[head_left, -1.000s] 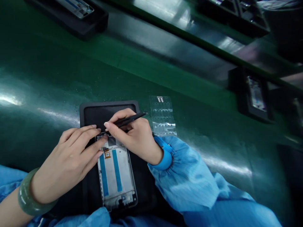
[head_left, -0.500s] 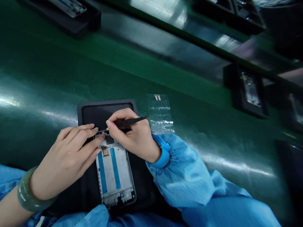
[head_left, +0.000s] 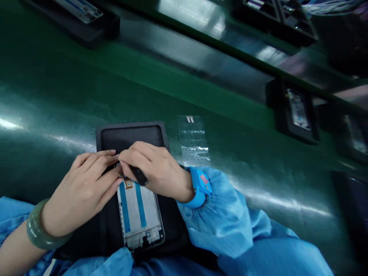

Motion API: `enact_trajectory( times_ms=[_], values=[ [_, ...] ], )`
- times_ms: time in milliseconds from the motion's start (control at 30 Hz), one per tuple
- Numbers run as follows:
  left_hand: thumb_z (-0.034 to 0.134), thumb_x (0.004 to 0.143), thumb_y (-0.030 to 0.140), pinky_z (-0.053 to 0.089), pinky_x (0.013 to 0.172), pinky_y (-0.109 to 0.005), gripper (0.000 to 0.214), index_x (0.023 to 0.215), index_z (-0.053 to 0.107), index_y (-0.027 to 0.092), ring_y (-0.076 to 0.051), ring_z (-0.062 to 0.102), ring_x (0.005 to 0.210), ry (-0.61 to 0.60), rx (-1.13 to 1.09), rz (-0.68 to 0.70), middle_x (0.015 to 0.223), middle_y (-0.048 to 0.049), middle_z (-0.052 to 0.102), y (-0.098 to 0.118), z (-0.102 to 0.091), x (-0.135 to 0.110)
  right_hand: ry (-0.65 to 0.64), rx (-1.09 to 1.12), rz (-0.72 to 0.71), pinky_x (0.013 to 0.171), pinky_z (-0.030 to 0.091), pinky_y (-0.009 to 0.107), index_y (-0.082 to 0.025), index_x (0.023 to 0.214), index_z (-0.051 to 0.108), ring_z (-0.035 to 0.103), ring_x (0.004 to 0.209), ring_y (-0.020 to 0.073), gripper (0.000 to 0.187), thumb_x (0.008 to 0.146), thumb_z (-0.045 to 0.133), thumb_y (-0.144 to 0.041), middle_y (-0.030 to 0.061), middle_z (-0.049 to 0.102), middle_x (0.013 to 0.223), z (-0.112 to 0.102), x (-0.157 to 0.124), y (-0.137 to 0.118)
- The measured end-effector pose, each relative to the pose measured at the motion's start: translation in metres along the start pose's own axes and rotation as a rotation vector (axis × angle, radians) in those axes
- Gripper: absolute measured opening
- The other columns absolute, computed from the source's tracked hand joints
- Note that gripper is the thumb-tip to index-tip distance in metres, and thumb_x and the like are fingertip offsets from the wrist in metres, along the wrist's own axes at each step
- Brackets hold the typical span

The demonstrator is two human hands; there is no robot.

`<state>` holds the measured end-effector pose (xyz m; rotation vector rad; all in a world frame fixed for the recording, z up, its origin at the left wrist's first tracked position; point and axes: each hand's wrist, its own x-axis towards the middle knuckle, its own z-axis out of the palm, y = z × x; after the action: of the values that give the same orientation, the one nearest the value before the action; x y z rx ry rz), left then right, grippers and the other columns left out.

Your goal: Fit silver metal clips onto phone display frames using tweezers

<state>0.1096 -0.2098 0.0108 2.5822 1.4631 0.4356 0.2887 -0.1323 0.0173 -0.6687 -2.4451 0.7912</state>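
A phone frame [head_left: 133,211] with two blue strips and a small orange flex piece lies in front of me, screen side hidden. My left hand [head_left: 89,182] reaches over its top left corner, fingers long and close together, holding the edge. Pinched in my right hand [head_left: 156,168] is a slim black pen-like tool [head_left: 140,176], its rear end toward me; its kind is unclear. The working tip and the frame's top end are hidden under my fingers, which meet there. A black tray [head_left: 130,124] lies beneath the frame.
Right of the tray lies a clear plastic sheet [head_left: 194,140] with two small white pieces. Other black trays hold phone parts at the upper left [head_left: 97,34] and right [head_left: 276,115]. A metal-looking strip [head_left: 184,46] crosses the green table [head_left: 71,80].
My right hand has moved left toward my left fingertips and turned, so the tool's rear end swings from pointing right to pointing down toward me. My left hand stays in place.
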Motion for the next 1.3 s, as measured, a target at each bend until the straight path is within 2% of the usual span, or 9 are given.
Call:
enact_trajectory(
  times_ms=[200, 400, 533, 633, 733, 900, 1133, 1233, 1300],
  values=[
    [0.048, 0.088, 0.025, 0.04, 0.088, -0.043, 0.031, 0.119, 0.055, 0.022, -0.026, 0.052, 0.113, -0.019, 0.008, -0.018, 0.115, -0.0084, 0.059, 0.001, 0.0, -0.006, 0.357, -0.005, 0.162, 0.076, 0.049, 0.03, -0.019, 0.089, 0.054, 0.06, 0.083, 0.0153, 0.012, 0.091, 0.043, -0.022, 0.0039, 0.061, 0.087, -0.032, 0.002, 0.018],
    [0.048, 0.088, 0.021, 0.042, 0.085, -0.046, 0.029, 0.115, 0.057, 0.024, -0.027, 0.052, 0.11, 0.007, 0.051, 0.002, 0.112, -0.0099, 0.058, 0.005, 0.0, -0.011, -0.028, -0.417, 0.275, 0.078, 0.047, 0.033, -0.018, 0.112, 0.057, 0.058, 0.098, 0.0226, 0.028, 0.09, 0.049, -0.032, 0.0091, 0.059, 0.109, -0.042, -0.003, 0.044],
    [0.049, 0.087, 0.017, 0.043, 0.089, -0.047, 0.029, 0.114, 0.057, 0.026, -0.027, 0.045, 0.119, 0.078, 0.005, 0.019, 0.125, -0.0112, 0.049, -0.005, -0.008, -0.019, -0.072, -0.517, 0.281, 0.069, 0.046, 0.027, -0.02, 0.106, 0.062, 0.061, 0.089, 0.0193, 0.024, 0.091, 0.047, -0.031, 0.0058, 0.061, 0.099, -0.039, 0.008, 0.042],
    [0.052, 0.084, 0.017, 0.041, 0.096, -0.049, 0.039, 0.122, 0.05, 0.026, -0.03, 0.036, 0.128, 0.276, -0.035, -0.065, 0.14, -0.0128, 0.033, -0.02, -0.018, -0.026, 0.037, -0.567, 0.357, 0.07, 0.044, 0.026, -0.02, 0.104, 0.064, 0.061, 0.09, 0.0198, 0.026, 0.091, 0.047, -0.034, 0.006, 0.063, 0.098, -0.056, 0.019, 0.047],
    [0.053, 0.084, 0.018, 0.041, 0.098, -0.05, 0.043, 0.126, 0.046, 0.024, -0.029, 0.039, 0.125, 0.5, -0.075, -0.226, 0.138, -0.0134, 0.034, -0.03, -0.024, -0.03, 0.212, -0.608, 0.634, 0.074, 0.042, 0.026, -0.017, 0.098, 0.067, 0.061, 0.09, 0.0211, 0.031, 0.088, 0.048, -0.04, 0.0087, 0.066, 0.093, -0.088, 0.022, 0.071],
    [0.05, 0.086, 0.023, 0.044, 0.096, -0.05, 0.04, 0.126, 0.045, 0.021, -0.028, 0.044, 0.121, 0.52, -0.101, -0.367, 0.128, -0.0132, 0.044, -0.041, -0.02, -0.032, 0.377, -0.655, 0.948, 0.068, 0.041, 0.028, -0.011, 0.087, 0.069, 0.064, 0.081, 0.0249, 0.033, 0.087, 0.048, -0.036, 0.014, 0.068, 0.081, -0.129, 0.013, 0.13],
    [0.048, 0.087, 0.028, 0.051, 0.087, -0.045, 0.032, 0.118, 0.051, 0.021, -0.029, 0.048, 0.118, 0.414, -0.035, -0.383, 0.125, -0.0128, 0.046, -0.059, -0.008, -0.037, 0.535, -0.756, 1.232, 0.069, 0.04, 0.034, -0.004, 0.1, 0.066, 0.062, 0.089, 0.0295, 0.043, 0.087, 0.047, -0.04, 0.0255, 0.063, 0.098, -0.174, -0.053, 0.161],
    [0.048, 0.086, 0.028, 0.056, 0.058, -0.028, 0.031, 0.117, 0.053, 0.023, -0.03, 0.048, 0.117, 0.358, -0.064, -0.414, 0.125, -0.0124, 0.045, -0.06, -0.007, -0.039, 0.595, -0.814, 1.347, 0.07, 0.04, 0.034, 0.001, 0.11, 0.06, 0.061, 0.091, 0.0259, 0.039, 0.088, 0.047, -0.028, 0.0325, 0.05, 0.117, -0.199, -0.104, 0.155],
    [0.049, 0.086, 0.028, 0.052, 0.045, -0.02, 0.032, 0.117, 0.054, 0.024, -0.031, 0.049, 0.116, 0.314, -0.099, -0.448, 0.126, -0.0117, 0.044, -0.06, -0.007, -0.04, 0.563, -0.797, 1.364, 0.071, 0.043, 0.032, -0.004, 0.108, 0.06, 0.062, 0.086, 0.0193, 0.034, 0.09, 0.046, -0.029, 0.0255, 0.052, 0.117, -0.212, -0.136, 0.151]
  ],
)
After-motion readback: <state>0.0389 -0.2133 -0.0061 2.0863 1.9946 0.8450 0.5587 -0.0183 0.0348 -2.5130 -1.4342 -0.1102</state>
